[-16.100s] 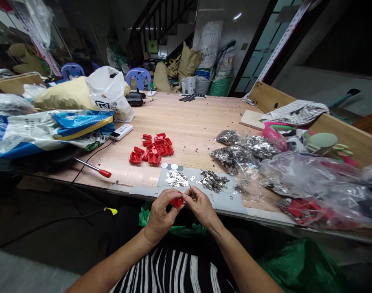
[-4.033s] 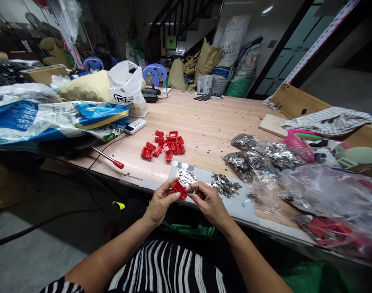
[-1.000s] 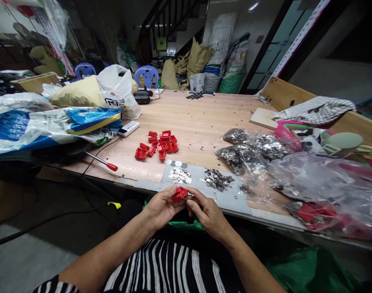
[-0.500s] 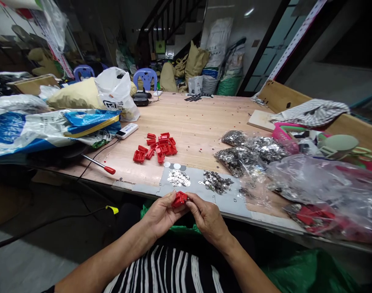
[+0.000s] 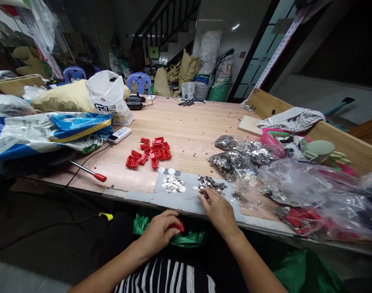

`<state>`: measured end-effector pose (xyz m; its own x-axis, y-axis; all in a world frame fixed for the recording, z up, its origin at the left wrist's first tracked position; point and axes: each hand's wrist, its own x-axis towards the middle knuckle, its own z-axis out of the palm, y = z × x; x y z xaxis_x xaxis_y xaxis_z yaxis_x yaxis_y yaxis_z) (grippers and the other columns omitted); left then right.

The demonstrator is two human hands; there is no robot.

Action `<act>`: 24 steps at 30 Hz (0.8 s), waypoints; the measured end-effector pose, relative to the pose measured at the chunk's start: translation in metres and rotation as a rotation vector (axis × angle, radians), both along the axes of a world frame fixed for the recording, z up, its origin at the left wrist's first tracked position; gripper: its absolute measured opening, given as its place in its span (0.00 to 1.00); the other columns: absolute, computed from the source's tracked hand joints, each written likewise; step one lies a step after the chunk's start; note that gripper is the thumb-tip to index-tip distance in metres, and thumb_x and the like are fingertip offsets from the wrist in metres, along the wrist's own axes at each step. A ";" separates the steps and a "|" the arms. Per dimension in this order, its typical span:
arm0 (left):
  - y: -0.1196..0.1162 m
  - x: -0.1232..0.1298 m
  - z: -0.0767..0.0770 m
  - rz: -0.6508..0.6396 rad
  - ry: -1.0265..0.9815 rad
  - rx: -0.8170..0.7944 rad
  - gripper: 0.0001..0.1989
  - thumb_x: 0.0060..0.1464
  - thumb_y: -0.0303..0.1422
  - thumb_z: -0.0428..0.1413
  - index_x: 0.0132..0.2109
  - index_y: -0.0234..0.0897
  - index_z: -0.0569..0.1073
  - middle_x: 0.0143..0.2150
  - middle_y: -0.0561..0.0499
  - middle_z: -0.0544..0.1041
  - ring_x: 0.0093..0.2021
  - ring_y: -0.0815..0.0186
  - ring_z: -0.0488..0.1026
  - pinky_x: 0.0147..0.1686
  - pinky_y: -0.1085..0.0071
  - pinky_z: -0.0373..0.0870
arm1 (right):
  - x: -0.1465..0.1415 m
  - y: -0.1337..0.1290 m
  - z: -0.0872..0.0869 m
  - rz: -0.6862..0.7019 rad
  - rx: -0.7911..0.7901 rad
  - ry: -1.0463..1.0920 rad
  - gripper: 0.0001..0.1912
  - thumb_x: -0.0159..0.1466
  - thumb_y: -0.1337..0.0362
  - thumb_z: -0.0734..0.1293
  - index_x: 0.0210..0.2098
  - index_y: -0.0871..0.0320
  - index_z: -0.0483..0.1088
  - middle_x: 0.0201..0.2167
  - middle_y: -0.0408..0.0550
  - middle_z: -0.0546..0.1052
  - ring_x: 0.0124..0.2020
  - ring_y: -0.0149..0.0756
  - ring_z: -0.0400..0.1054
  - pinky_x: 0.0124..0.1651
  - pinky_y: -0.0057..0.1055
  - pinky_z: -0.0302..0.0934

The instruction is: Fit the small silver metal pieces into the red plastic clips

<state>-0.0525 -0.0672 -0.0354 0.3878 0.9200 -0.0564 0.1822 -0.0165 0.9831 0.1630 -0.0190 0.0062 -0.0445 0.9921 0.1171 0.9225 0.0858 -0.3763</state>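
My left hand point(image 5: 161, 230) is closed round a red plastic part point(image 5: 179, 225), low in front of the table edge and above a green bag point(image 5: 190, 239). Over the grey mat point(image 5: 189, 199), my right hand point(image 5: 215, 205) reaches to the near edge of a pile of dark metal pieces point(image 5: 212, 184); its fingers are bent, and whether they pinch a piece is too small to tell. Left of that pile lies a heap of shiny silver pieces point(image 5: 173, 184). Several red plastic parts point(image 5: 157, 151) lie in a loose group beyond the mat.
Clear bags of metal pieces point(image 5: 231, 162) and a large plastic bag point(image 5: 298, 179) cover the right side. A red-tipped lever point(image 5: 99, 177), a white device point(image 5: 119, 135) and blue-white sacks point(image 5: 51, 130) stand at the left. A wooden board point(image 5: 341, 140) edges the right.
My hands have parted. The left has lowered toward the green bag with the red part and turned over; the right has let go of it and moved up to the dark pile. The view has shifted slightly.
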 end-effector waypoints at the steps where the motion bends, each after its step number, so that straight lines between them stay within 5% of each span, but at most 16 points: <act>1: -0.001 -0.002 -0.005 -0.038 0.048 0.035 0.11 0.48 0.29 0.59 0.40 0.44 0.80 0.50 0.48 0.75 0.53 0.57 0.69 0.55 0.64 0.62 | 0.000 0.005 0.000 -0.013 0.009 -0.068 0.09 0.65 0.62 0.61 0.42 0.53 0.70 0.40 0.47 0.76 0.37 0.37 0.71 0.35 0.30 0.59; 6: 0.001 -0.009 -0.015 -0.058 0.138 0.062 0.20 0.44 0.30 0.61 0.47 0.48 0.78 0.49 0.49 0.77 0.52 0.55 0.71 0.54 0.63 0.63 | -0.009 0.027 0.001 -0.024 0.017 -0.265 0.08 0.65 0.61 0.62 0.41 0.53 0.70 0.41 0.46 0.74 0.36 0.35 0.70 0.33 0.29 0.57; 11: 0.021 -0.013 0.014 -0.117 -0.010 -0.127 0.14 0.50 0.32 0.58 0.46 0.41 0.78 0.43 0.46 0.79 0.43 0.58 0.75 0.40 0.67 0.71 | -0.015 0.037 -0.001 -0.003 -0.010 -0.324 0.07 0.65 0.61 0.62 0.37 0.55 0.71 0.40 0.46 0.74 0.36 0.35 0.70 0.30 0.29 0.54; 14: 0.050 -0.022 0.034 0.120 -0.048 -0.058 0.17 0.51 0.35 0.58 0.48 0.38 0.75 0.43 0.44 0.78 0.41 0.59 0.75 0.33 0.69 0.72 | -0.016 0.035 -0.001 0.019 -0.006 -0.310 0.07 0.65 0.63 0.61 0.37 0.54 0.71 0.40 0.46 0.74 0.36 0.34 0.70 0.30 0.29 0.54; 18: 0.098 -0.038 0.044 0.494 0.279 0.336 0.19 0.51 0.31 0.58 0.52 0.42 0.73 0.49 0.45 0.73 0.40 0.61 0.73 0.43 0.64 0.70 | -0.016 0.022 0.000 0.057 -0.016 -0.227 0.07 0.65 0.64 0.61 0.37 0.54 0.72 0.38 0.46 0.74 0.36 0.34 0.70 0.33 0.28 0.56; 24: 0.143 -0.042 0.025 0.585 0.729 0.428 0.19 0.51 0.33 0.59 0.51 0.37 0.73 0.51 0.39 0.67 0.52 0.50 0.67 0.53 0.57 0.63 | -0.011 0.000 -0.002 0.122 -0.037 -0.101 0.07 0.65 0.64 0.61 0.37 0.53 0.71 0.38 0.44 0.74 0.38 0.35 0.70 0.35 0.28 0.57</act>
<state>-0.0949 0.0758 -0.0101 -0.1251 0.9523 0.2785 0.8247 -0.0562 0.5628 0.1516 -0.0188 0.0039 -0.1751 0.9821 0.0692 0.9394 0.1876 -0.2870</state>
